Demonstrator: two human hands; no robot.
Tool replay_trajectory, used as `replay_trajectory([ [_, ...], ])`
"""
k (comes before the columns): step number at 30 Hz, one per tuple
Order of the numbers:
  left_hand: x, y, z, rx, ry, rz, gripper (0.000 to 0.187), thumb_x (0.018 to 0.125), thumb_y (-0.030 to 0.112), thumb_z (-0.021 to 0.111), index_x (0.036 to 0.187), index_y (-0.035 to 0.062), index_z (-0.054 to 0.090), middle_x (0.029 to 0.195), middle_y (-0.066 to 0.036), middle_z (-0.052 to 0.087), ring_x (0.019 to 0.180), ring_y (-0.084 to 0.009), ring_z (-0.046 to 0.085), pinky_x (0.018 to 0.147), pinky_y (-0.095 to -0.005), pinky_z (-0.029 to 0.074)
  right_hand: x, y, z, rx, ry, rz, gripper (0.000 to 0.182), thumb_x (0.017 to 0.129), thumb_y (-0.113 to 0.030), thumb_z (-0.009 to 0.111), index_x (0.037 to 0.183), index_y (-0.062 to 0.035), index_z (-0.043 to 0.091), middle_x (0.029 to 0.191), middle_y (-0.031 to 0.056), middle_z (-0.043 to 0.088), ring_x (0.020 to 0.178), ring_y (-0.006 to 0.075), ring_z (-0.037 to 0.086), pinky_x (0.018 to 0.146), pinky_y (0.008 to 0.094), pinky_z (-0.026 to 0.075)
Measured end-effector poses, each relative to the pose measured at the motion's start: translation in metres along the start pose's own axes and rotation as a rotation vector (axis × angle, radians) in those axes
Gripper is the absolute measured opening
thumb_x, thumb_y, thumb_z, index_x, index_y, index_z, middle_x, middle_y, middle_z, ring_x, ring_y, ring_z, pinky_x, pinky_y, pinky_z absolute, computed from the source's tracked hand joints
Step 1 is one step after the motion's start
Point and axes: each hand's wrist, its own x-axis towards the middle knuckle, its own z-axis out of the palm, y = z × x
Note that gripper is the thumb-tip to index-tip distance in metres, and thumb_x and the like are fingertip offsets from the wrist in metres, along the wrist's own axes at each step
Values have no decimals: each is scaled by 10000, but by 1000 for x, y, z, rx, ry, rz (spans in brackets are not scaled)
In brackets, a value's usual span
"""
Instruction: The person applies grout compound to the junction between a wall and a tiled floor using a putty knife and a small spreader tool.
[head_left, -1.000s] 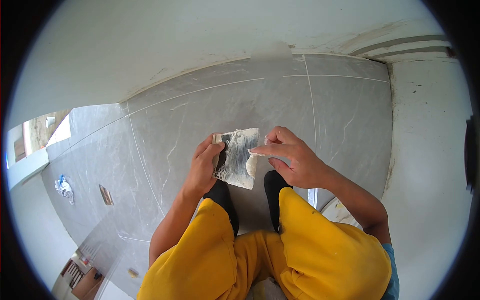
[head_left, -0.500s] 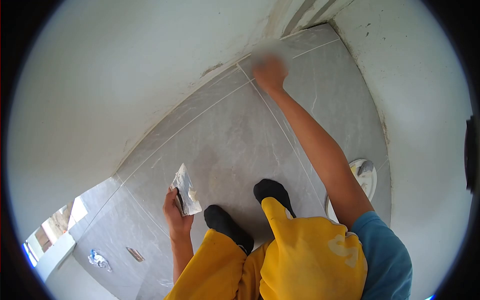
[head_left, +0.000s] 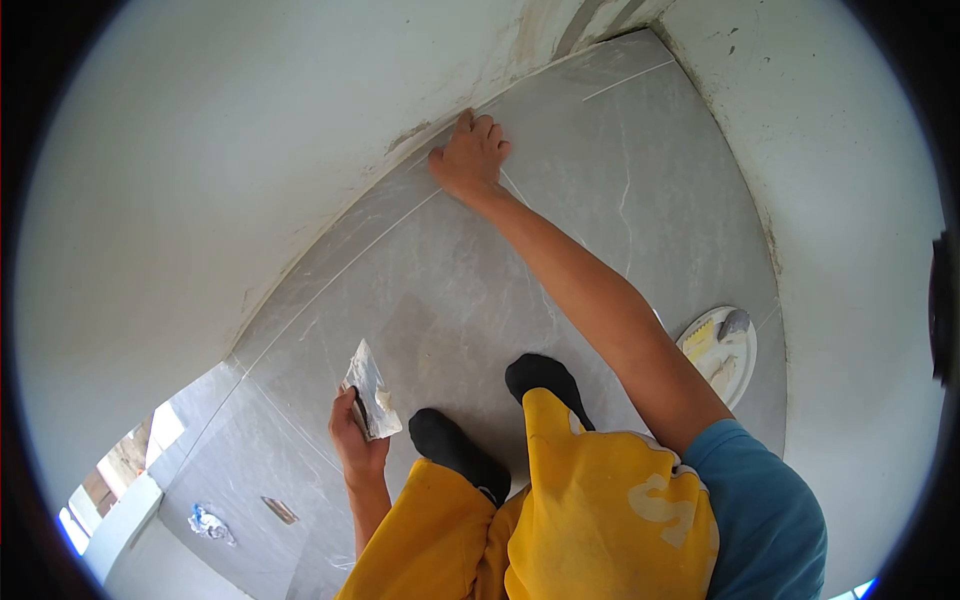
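My left hand (head_left: 358, 440) grips the dark handle of a trowel (head_left: 372, 392), its flat blade smeared with white paste and a lump of it near one edge. It stays low, beside my left foot. Far forward, my right hand (head_left: 472, 160) reaches to the strip of grey floor tile (head_left: 520, 260) along the base of the wall. Its fingers are bent and pressed near the tile joints. Whatever lies under them, if anything, is hidden.
A white round lid or tray (head_left: 722, 365) with paste and a grey tool on it lies right of my arm. Pale walls (head_left: 250, 130) meet at the far corner. A crumpled wrapper (head_left: 210, 524) and a recessed floor opening (head_left: 279, 510) are at lower left.
My right hand has moved left along the wall base, across the tile joint. The trowel in my left hand has barely shifted. More of the white lid now shows.
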Motion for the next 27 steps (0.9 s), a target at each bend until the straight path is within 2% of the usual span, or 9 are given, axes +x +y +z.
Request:
replay_trajectory([
  [2,-1,1,3,-3,-9,5,263,934,155,462,1156,45,551,1006,-64,639,886,-188,636,775,-324,519,-4,-5,-4,127,-158,10,683,798,-261,600,1404,2,427,1234,201,448,1126,351,385,951,477,278],
  [10,-5,2,-1,-26,29,16,266,939,156,453,1162,43,545,1013,-67,639,881,-192,637,779,-323,520,55,39,-46,48,-13,203,650,804,-260,576,1402,-41,448,1272,185,461,1206,380,394,971,509,300],
  [14,-4,1,1,-23,-4,14,273,941,160,446,1165,39,544,1019,-70,640,891,-196,639,791,-326,519,41,27,-32,12,-50,150,654,809,-254,575,1413,-45,438,1282,191,456,1203,378,394,969,506,301],
  [16,-6,2,26,-21,104,21,199,923,202,516,1060,76,588,875,-41,656,732,-165,640,643,-283,525,23,17,-14,12,-30,32,560,823,-230,572,1329,-7,481,1253,197,471,1178,359,386,945,498,295],
  [17,-4,2,27,-23,103,25,199,923,202,516,1060,76,588,875,-41,656,732,-165,640,643,-283,525,16,13,-13,14,-29,29,560,823,-230,572,1329,-7,481,1253,197,471,1178,359,386,945,498,295],
  [19,-1,1,29,-40,96,23,204,927,210,508,1059,80,592,880,-39,662,742,-164,647,650,-278,524,-6,0,-24,43,-343,-46,643,852,-250,534,1444,-40,398,1282,200,452,1197,373,390,947,520,302],
  [21,1,1,32,-33,79,12,194,928,214,505,1041,84,595,875,-37,663,747,-161,652,633,-282,525,-41,-10,-37,88,-388,-249,627,873,-222,538,1449,-25,387,1194,169,503,1104,317,444,937,480,341],
  [23,4,2,36,-32,70,6,186,930,217,502,1024,87,597,870,-34,665,753,-158,657,616,-286,526,-73,-13,-64,460,-734,-549,633,873,-146,570,1462,-28,370,1048,119,543,967,260,478,906,410,395],
  [27,4,-2,52,-116,81,-108,157,929,214,500,960,95,597,807,-21,647,631,-131,577,477,-259,448,-148,-22,-108,437,-1015,-998,693,850,-13,594,1494,-111,357,915,66,528,892,227,480,838,373,428],
])
